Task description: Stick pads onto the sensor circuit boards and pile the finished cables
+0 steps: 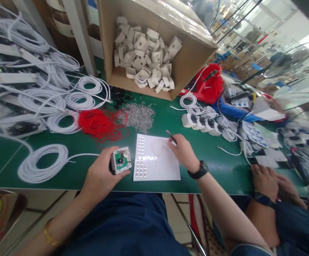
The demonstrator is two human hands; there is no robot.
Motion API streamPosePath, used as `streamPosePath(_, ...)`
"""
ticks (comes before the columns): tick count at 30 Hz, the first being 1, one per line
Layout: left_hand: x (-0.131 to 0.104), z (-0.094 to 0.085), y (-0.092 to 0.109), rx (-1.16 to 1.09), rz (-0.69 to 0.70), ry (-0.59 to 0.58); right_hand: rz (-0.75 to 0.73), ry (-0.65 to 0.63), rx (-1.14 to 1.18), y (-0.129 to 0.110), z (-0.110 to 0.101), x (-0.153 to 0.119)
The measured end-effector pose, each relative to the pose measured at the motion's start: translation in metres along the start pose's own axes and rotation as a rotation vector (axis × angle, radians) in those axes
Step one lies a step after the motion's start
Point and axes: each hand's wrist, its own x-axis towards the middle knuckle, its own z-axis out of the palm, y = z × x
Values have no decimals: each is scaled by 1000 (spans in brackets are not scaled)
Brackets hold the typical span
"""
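A small white square housing [115, 167] with a green circuit board inside is gripped by my left hand [98, 174], its open side facing up. A white cable leads left from it to a coil [43, 163]. My right hand [182, 151] pinches a thin dark pen-like tool [171, 136], its tip pointing up and left, above the right part of a white sheet [162, 167]. Clear round dots line the sheet's left side. Just behind the sheet lies a pile of small metal screws [140, 117], beside a heap of red strings [98, 124].
A cardboard box [194, 46] of white housings stands behind the screws. Coiled white cables [82, 101] fill the left. White units [202, 124], a red bin [210, 85] and a blue bin [239, 111] are on the right. Another person's hands [266, 181] rest at the right edge.
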Motion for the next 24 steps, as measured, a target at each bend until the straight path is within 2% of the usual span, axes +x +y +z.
streamPosePath(1,2,0,1,-13,-20,0,0,89,-30,6,6,1)
streamPosePath(3,5,1,1,-30,-16,-23,-22,150,-22,14,13,2)
streamPosePath(6,6,3,-5,-23,36,-70,80,95,-28,17,19,7)
streamPosePath(9,5,5,-11,-12,114,-68,201,39,-92,13,27,14)
streamPosePath(13,3,5,-14,27,213,-83,201,43,-109,7,42,17)
streamPosePath(17,4,3,-12,49,252,-97,150,58,-114,1,49,12)
streamPosePath(20,7,-1,-10,-39,207,-98,73,69,-105,-5,40,10)
streamPosePath(24,10,-5,-11,-329,47,-37,-146,132,49,-32,3,7)
